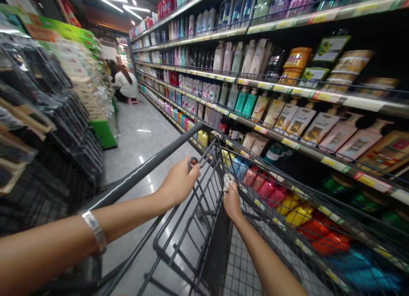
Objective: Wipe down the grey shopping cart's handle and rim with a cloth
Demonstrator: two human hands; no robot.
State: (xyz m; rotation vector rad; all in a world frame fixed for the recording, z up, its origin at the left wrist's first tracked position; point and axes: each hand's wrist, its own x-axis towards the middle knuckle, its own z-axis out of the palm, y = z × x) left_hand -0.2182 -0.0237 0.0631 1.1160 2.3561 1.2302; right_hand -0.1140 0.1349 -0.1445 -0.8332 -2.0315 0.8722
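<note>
My left hand (182, 181) is closed over the shopping cart's wire frame, its thumb pressed to a dark curved loop (193, 162). Whether that loop belongs to the cart, I cannot tell. A crumpled white tissue (228, 182) pokes out of my closed right hand (232, 202), which is beside the wire rim on the cart's right side. Under and between both hands is the shopping cart, with its dark wire panel (188, 232) and grey handle bar (134, 172). The bar slants past my left hand without being gripped.
On the right, long shelves (287, 85) carry bottles, tubs and jars. Brightly coloured bottles (271, 193) show through the cart's mesh. Blurred packed goods (64, 112) line the left side. Up the tiled aisle (140, 121), a person in white (126, 83) sits on a pink stool (132, 100).
</note>
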